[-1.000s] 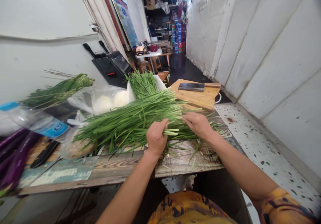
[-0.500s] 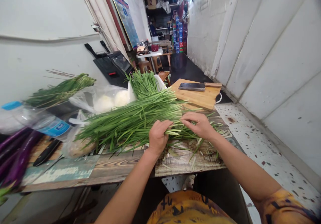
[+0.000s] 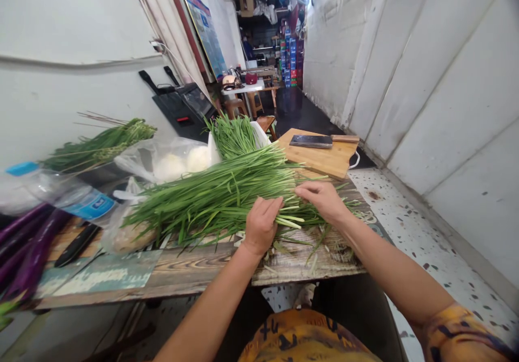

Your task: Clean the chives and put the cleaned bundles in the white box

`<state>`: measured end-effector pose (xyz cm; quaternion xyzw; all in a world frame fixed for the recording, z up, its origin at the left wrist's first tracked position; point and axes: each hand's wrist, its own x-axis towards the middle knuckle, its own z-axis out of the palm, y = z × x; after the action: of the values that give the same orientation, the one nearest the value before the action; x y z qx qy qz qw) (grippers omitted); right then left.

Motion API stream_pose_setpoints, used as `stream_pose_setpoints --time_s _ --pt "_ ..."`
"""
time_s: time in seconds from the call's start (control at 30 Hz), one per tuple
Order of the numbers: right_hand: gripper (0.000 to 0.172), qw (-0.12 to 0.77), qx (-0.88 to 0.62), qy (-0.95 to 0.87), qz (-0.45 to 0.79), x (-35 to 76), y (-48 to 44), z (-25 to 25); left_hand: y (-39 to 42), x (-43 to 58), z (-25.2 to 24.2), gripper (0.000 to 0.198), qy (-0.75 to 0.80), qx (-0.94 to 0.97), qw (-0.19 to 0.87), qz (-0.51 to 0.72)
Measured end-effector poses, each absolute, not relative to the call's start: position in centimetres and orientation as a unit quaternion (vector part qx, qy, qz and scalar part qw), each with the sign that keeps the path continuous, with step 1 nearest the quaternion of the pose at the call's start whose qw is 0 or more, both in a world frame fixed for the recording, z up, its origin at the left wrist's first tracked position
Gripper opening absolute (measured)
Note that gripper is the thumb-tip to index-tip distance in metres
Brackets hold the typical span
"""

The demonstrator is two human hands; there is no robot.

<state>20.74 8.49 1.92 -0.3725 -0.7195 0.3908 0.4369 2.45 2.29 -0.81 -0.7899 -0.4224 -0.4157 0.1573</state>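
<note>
A large heap of garlic chives (image 3: 219, 189) lies across the table, leaves to the left and pale stem ends to the right. My left hand (image 3: 263, 225) is closed around a small bunch at the heap's near edge, and its white-green ends stick out to the right of the fingers. Just right of the heap's stem ends is my right hand (image 3: 322, 201), thumb and fingers pinched together. Whatever the pinch holds is too small to make out. Loose trimmed bits (image 3: 312, 262) of leaf and stem litter the wood below both hands.
A cleaver (image 3: 311, 141) rests on a wooden cutting board (image 3: 300, 156) at the back right. Behind the heap stands a white container (image 3: 260, 133) of chives. Leftward are bagged white vegetables (image 3: 174, 166), a water bottle (image 3: 87, 202), a black-handled knife (image 3: 77, 244) and purple eggplants (image 3: 38, 254).
My left hand has shifted slightly right with its bunch, and more pale stem ends now show past its fingers. My right hand has barely moved and stays pinched.
</note>
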Motion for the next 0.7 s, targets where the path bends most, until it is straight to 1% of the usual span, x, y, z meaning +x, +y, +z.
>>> stream_pose_setpoints --time_s 0.03,0.07,0.17,0.23,0.3,0.33,0.4,0.47,0.57,0.7 --pt "0.032 0.433 -0.407 -0.703 0.39 21.2 8.8 2.0 2.2 2.5 -0.8 0.039 -0.421 -0.791 0.16 -0.414" --pt "0.034 0.433 -0.441 -0.698 0.363 21.7 9.2 2.1 2.2 2.5 -0.8 0.039 -0.418 -0.792 0.161 -0.415" --pt "0.037 0.429 -0.521 -0.714 0.189 23.2 10.3 2.1 2.1 2.5 -1.0 0.039 -0.415 -0.794 0.168 -0.412" --pt "0.043 0.386 -0.548 -0.732 0.124 23.6 10.5 2.2 2.1 2.5 -1.1 0.038 -0.423 -0.791 0.181 -0.403" --pt "0.047 0.349 -0.53 -0.762 0.126 23.4 10.3 2.4 2.1 2.6 -1.1 0.036 -0.431 -0.789 0.195 -0.392" --pt "0.046 0.349 -0.501 -0.78 0.134 23.1 10.1 2.5 2.1 2.7 -1.1 0.035 -0.433 -0.79 0.201 -0.386" --pt "0.038 0.367 -0.431 -0.811 0.148 22.2 9.4 2.5 2.1 2.8 -1.0 0.033 -0.435 -0.791 0.21 -0.375" --pt "0.031 0.371 -0.4 -0.821 0.166 21.4 8.8 2.4 2.1 2.9 -0.9 0.031 -0.44 -0.79 0.209 -0.372" --pt "0.035 0.369 -0.423 -0.802 0.206 21.0 8.8 1.9 2.2 2.8 -1.0 0.029 -0.447 -0.787 0.195 -0.377" --pt "0.037 0.417 -0.49 -0.737 0.207 22.4 10.0 1.8 2.3 2.6 -1.2 0.033 -0.454 -0.783 0.18 -0.386"
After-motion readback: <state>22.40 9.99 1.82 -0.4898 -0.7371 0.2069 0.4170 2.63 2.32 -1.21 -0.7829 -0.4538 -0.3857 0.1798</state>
